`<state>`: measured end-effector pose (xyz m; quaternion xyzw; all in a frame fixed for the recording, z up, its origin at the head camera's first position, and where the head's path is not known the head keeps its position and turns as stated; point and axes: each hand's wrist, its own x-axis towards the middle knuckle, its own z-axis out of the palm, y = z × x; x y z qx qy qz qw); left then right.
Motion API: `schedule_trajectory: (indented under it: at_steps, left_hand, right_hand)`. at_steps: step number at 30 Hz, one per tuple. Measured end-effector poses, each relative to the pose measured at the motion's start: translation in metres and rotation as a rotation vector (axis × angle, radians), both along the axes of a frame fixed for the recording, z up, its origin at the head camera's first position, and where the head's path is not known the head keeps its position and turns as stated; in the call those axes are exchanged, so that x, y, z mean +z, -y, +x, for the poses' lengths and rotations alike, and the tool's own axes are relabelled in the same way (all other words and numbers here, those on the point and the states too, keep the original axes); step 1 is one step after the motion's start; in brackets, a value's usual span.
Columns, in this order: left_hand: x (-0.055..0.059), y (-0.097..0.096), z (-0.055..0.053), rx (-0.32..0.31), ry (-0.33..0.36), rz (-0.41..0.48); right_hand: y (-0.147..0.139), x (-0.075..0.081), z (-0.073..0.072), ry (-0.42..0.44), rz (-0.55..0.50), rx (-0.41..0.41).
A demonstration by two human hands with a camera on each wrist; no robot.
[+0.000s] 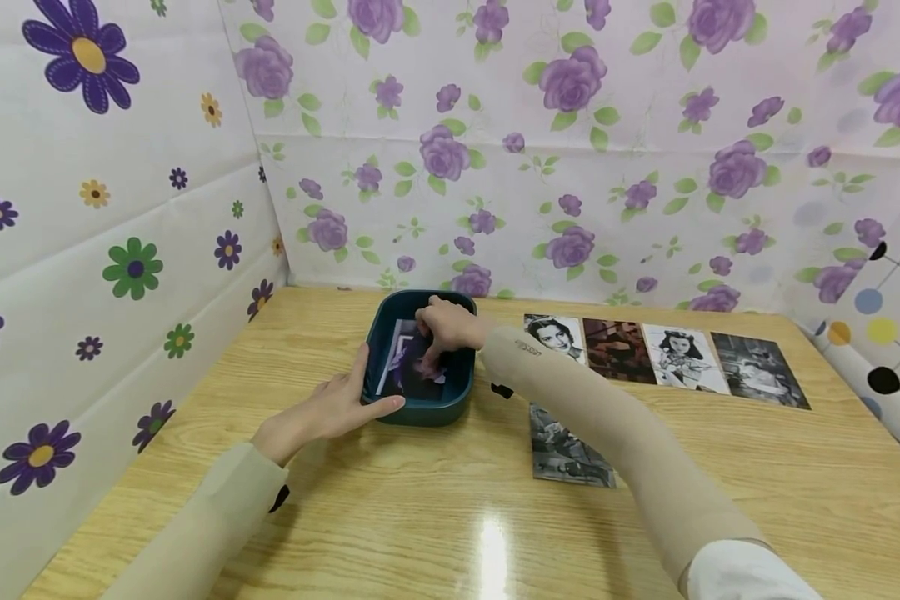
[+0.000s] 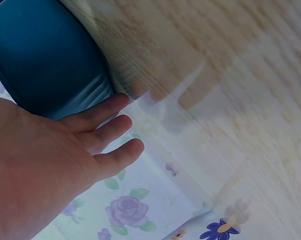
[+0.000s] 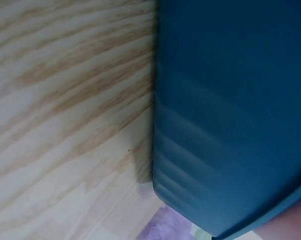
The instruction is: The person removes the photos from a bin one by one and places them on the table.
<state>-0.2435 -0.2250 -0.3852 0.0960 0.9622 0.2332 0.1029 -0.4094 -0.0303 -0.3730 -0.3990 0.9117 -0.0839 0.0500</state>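
Note:
A dark teal plastic bin (image 1: 426,414) stands on the table with several photo cards (image 1: 418,387) lying inside, one with a white border. My left hand (image 1: 337,406) is at the bin's left side, thumb at the front rim and the other fingers extended along the outer wall; in the left wrist view those fingers (image 2: 108,112) are straight beside the bin. My right hand (image 1: 450,327) reaches over the right rim into the bin, thumb pointing down onto the cards, fingers bent. I cannot tell whether it pinches a card. In the right wrist view the bin's outer wall (image 3: 230,115) fills the right side.
Right of the bin, a row of photo cards lies on the wooden table (image 1: 420,508): a portrait (image 1: 553,333), a reddish-brown one (image 1: 618,350), a black-and-white one (image 1: 685,357) and a darker one (image 1: 761,369). Another photo card (image 1: 566,450) lies nearer, partly under my right forearm. Flowered sheets (image 1: 495,208) hang behind.

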Motion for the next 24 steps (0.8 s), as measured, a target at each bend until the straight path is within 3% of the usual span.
schedule_trajectory:
  at_steps: [3, 6, 10, 15, 19, 24]
  left_hand:
    - [0.000, 0.000, 0.000, -0.003, -0.002, -0.006]
    - [0.000, 0.000, -0.001, -0.003, 0.004, -0.005]
    - [0.000, 0.001, 0.000, -0.002, 0.008, -0.002]
    - [0.000, 0.001, 0.000, -0.003, -0.003, -0.012]
    - [0.000, -0.001, -0.001, -0.001, -0.007, -0.031]
    - [0.002, -0.002, 0.000, 0.007, 0.000, -0.031]
  right_hand:
    - [-0.004, 0.003, 0.000, 0.056, -0.135, 0.032]
    - [-0.009, 0.013, 0.001, 0.175, -0.266, 0.017]
    - [-0.021, 0.033, 0.000, 0.294, -0.395, -0.042]
    - [-0.049, 0.064, 0.001, 0.361, -0.522, -0.045]
    - [-0.086, 0.082, 0.007, 0.405, -0.588, -0.044]
    - [-0.147, 0.086, 0.018, 0.398, -0.537, -0.088]
